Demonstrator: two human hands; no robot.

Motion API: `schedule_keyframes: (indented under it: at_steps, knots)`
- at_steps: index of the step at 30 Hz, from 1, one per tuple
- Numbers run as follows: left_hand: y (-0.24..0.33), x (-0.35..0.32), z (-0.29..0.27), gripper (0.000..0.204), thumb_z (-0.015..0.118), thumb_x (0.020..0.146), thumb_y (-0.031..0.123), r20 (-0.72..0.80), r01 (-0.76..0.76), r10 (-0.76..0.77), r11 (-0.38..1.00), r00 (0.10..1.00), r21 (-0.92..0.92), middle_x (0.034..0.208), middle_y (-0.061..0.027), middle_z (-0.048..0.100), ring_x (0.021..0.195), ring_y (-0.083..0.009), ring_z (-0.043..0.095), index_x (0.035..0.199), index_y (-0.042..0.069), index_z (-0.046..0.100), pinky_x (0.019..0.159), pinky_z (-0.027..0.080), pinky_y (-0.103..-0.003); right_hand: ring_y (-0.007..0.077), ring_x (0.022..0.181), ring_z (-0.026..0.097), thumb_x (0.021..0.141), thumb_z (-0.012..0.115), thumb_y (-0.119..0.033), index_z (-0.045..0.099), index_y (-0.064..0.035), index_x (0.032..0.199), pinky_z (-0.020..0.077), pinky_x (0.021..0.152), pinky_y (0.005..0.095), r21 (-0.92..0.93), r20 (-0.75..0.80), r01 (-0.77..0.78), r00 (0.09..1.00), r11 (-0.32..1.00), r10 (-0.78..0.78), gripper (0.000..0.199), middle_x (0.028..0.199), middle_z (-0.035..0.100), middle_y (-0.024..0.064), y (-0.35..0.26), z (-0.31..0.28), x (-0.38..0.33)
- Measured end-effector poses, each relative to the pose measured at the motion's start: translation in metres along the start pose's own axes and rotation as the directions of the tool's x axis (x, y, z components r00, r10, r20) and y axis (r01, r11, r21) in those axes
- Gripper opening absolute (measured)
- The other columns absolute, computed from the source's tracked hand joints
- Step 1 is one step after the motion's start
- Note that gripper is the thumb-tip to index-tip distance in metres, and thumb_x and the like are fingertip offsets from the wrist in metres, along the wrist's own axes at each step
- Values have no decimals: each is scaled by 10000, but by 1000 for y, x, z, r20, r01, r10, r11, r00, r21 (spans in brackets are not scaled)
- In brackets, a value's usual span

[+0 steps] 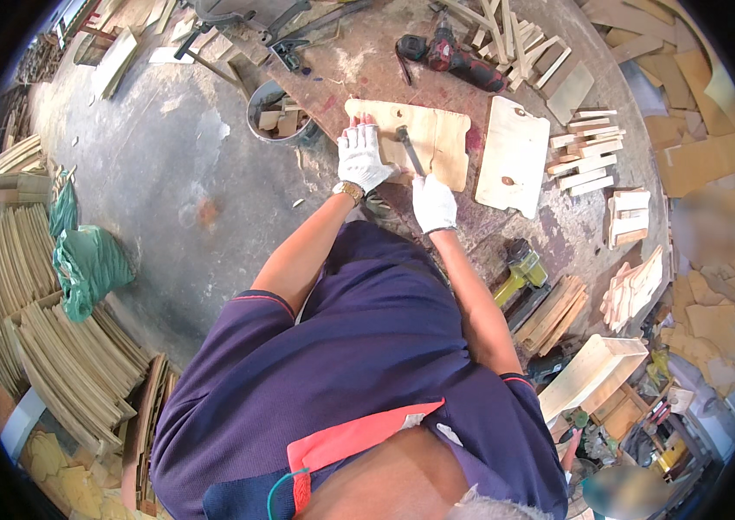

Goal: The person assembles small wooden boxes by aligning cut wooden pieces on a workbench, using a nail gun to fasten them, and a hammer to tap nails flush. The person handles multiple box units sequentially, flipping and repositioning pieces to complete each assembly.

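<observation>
Head view: resting a left hand (360,158) in white knitted glove, fingers extended, on the left edge of a pale, notched wooden board (445,130), and clasping a dark hammer (412,154) by its shaft in the gloved right hand (435,205), just apart from the left. Looks to be mid-job: has the board lying flat on the stained, scuffed bench (488,230), apparently with work left on it; cannot tell of contact between hammer head and wood. Shows right of the right hand a second smooth board (514,156) with two brown oval marks, perhaps done, perhaps waiting. Displays farther right loosely stacked slats (588,152); beyond both hands, a red-and-black power tool (463,65); left of the left hand, a round bucket (255,108) of blocky offcuts (281,121); farther left, a crumpled green plastic bag (94,264).
</observation>
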State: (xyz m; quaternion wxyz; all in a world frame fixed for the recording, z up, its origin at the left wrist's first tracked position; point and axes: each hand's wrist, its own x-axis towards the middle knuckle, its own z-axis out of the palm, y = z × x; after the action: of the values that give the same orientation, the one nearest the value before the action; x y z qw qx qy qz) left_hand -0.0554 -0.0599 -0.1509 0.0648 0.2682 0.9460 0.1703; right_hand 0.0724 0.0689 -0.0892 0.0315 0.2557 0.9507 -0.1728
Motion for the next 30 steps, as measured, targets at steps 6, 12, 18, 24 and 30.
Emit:
schedule_keyframes:
  at_steps: [6, 12, 18, 24, 30]
  knots:
    - [3, 0, -8, 1288, 795, 622, 652, 19, 14, -13, 998, 1000, -67, 1648, -207, 259, 1541, -388, 189, 1572, -22, 244, 1232, 170, -551, 437, 690, 667, 1039, 503, -393, 597, -37, 926, 520, 621, 539, 127, -68, 57, 996, 990, -49, 384, 708, 649, 248, 15, 19, -10]
    - [5, 0, -13, 1260, 795, 645, 633, -14, -26, 25, 998, 1000, -59, 1656, -210, 233, 1544, -385, 182, 1584, 5, 236, 1230, 156, -556, 427, 673, 671, 1035, 507, -417, 581, -52, 904, 525, 632, 535, 131, -3, 5, 1000, 991, -5, 395, 691, 652, 225, 25, 17, -19]
    - [-17, -8, -15, 1103, 796, 750, 536, -196, 56, -100, 975, 975, -217, 1627, -271, 267, 1519, -409, 246, 1572, 1, 290, 1207, 242, -519, 435, 729, 682, 1012, 561, -355, 659, -48, 995, 522, 658, 514, 432, -159, -292, 907, 853, 391, 322, 790, 689, 234, 79, 4, -79]
    - [-60, -34, -11, 452, 716, 919, 366, 223, 430, -436, 466, 872, -773, 1060, -110, 642, 972, -251, 621, 1159, 3, 594, 883, 519, -389, 451, 854, 678, 988, 579, -301, 617, 17, 1215, 526, 787, 493, 343, -417, -576, 615, 742, 670, 393, 961, 702, 268, 137, 5, -120]
    - [-49, -35, -27, 263, 632, 1003, 342, 493, 603, -422, 177, 760, -778, 901, -6, 636, 663, -112, 572, 1019, 80, 634, 475, 458, -282, 438, 1001, 645, 943, 610, -252, 565, 10, 1302, 494, 898, 488, 438, -424, -526, 594, 729, 684, 446, 1116, 668, 267, 151, -1, -97]
